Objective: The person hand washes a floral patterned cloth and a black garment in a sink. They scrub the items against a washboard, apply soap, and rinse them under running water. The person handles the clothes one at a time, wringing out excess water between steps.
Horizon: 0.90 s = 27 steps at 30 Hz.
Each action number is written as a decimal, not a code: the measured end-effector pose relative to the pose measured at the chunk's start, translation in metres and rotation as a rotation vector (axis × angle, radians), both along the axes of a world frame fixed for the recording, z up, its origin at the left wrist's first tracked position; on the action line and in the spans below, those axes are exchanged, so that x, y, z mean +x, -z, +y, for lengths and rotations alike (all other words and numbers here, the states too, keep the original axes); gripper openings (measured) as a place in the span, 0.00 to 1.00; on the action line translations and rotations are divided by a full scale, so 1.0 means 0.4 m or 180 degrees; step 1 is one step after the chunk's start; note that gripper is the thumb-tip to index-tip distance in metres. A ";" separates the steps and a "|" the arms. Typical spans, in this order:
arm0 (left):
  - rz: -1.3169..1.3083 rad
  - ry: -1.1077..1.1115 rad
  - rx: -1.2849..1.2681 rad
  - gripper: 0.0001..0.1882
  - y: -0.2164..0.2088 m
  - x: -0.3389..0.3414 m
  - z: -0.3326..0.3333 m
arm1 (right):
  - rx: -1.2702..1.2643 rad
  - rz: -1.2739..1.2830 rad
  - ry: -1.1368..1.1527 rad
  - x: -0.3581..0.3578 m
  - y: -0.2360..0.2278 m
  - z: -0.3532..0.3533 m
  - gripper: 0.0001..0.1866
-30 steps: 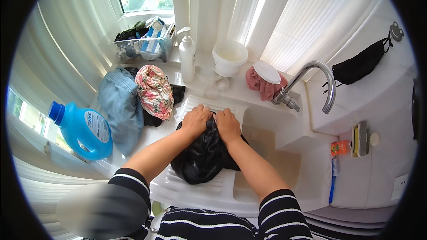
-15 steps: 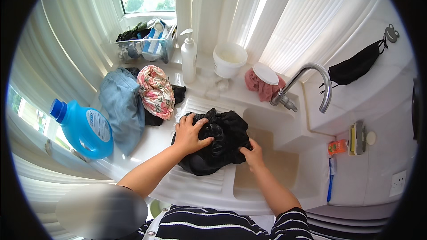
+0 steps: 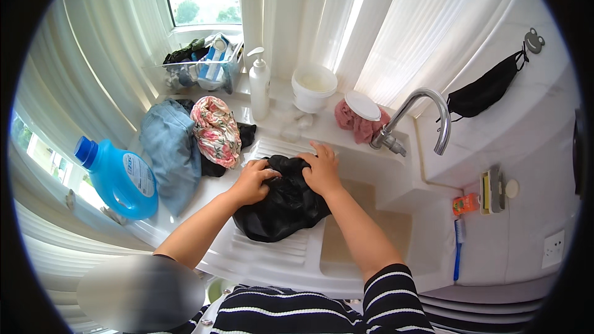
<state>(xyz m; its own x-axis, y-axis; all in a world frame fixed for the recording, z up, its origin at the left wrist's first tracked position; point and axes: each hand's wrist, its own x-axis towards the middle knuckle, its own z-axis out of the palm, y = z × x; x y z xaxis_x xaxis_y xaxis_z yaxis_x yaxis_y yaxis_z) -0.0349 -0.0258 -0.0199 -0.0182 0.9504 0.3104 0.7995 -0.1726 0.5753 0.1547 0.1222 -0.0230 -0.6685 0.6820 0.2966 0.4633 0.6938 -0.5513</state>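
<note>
A wet, shiny black garment (image 3: 281,210) lies bunched on the ribbed washboard (image 3: 272,253) of a white sink. My left hand (image 3: 252,182) grips its upper left side, the fingers curled into the cloth. At its upper right edge, my right hand (image 3: 320,172) has hold of the fabric between thumb and fingers, with some fingertips reaching past it; part of this grip is hidden. The cloth's lower part spreads smooth toward me, overhanging the basin's left rim slightly. What kind of garment it is, I cannot tell.
Cloudy water stands in the sink basin (image 3: 365,244), under a chrome faucet (image 3: 442,117). To the left are a blue detergent jug (image 3: 120,179), blue clothing (image 3: 170,148) and floral cloth (image 3: 216,133). Behind stand a pump bottle (image 3: 260,89) and white tub (image 3: 314,89); a blue-handled brush (image 3: 458,250) lies right.
My right hand has moved from the garment's right side up to its far edge. The garment's far part is pulled together, and its near part looks smoother. My left hand has shifted slightly.
</note>
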 end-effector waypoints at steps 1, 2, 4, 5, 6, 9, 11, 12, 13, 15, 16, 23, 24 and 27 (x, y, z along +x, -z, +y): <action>-0.0103 -0.0105 -0.0097 0.28 -0.008 -0.003 -0.019 | 0.0072 -0.0369 -0.0045 0.014 0.046 0.003 0.25; -0.0224 -0.0242 -0.0201 0.33 -0.013 -0.003 -0.042 | -0.0059 -0.0422 -0.0291 0.027 0.024 -0.016 0.28; 0.0033 -0.0590 -0.1035 0.54 -0.022 0.036 -0.099 | -0.0365 -0.0541 -0.0733 0.072 -0.060 -0.088 0.37; 0.0318 -0.0638 -0.0872 0.56 -0.034 0.069 -0.115 | -0.0079 -0.0532 -0.0877 0.089 -0.050 -0.109 0.40; 0.0581 -0.0693 -0.0699 0.57 -0.034 0.099 -0.127 | 0.0215 -0.0541 -0.1031 0.109 -0.041 -0.130 0.43; 0.0364 -0.0371 -0.0060 0.57 -0.027 0.142 -0.165 | 0.0600 -0.0370 -0.1402 0.154 -0.042 -0.228 0.40; 0.0321 -0.0115 0.0169 0.55 -0.020 0.162 -0.185 | 0.0659 -0.0148 -0.1501 0.175 -0.039 -0.258 0.34; 0.0558 -0.0223 0.0310 0.47 -0.027 0.168 -0.172 | 0.0607 -0.0096 -0.1423 0.158 -0.021 -0.234 0.32; 0.0527 -0.0381 0.0160 0.41 -0.016 0.170 -0.137 | 0.0536 -0.0063 -0.1335 0.133 0.010 -0.194 0.30; 0.0691 -0.0835 0.0528 0.26 0.028 0.146 -0.015 | 0.0343 0.0079 -0.0949 0.062 0.041 -0.118 0.26; 0.0834 -0.1096 0.0626 0.23 0.039 0.129 0.055 | 0.0269 0.0193 -0.0635 0.018 0.036 -0.066 0.23; 0.0527 -0.0819 -0.1193 0.27 -0.071 0.084 0.133 | -0.0395 -0.0071 -0.0288 -0.013 0.027 -0.031 0.16; 0.0484 -0.0615 -0.1431 0.26 -0.069 0.100 0.069 | -0.0384 -0.0084 -0.0727 0.024 0.029 -0.076 0.17; 0.0597 -0.0422 -0.1206 0.27 -0.073 0.130 -0.049 | -0.0324 0.0132 -0.0932 0.044 0.005 -0.171 0.13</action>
<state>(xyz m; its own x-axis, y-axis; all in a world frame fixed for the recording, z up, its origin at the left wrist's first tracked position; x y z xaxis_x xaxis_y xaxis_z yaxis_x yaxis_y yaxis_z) 0.0172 -0.0453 0.0092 -0.1244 0.9910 -0.0499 0.8971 0.1338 0.4210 0.1723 0.0536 -0.0248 -0.8297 0.4898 0.2678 0.2274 0.7347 -0.6391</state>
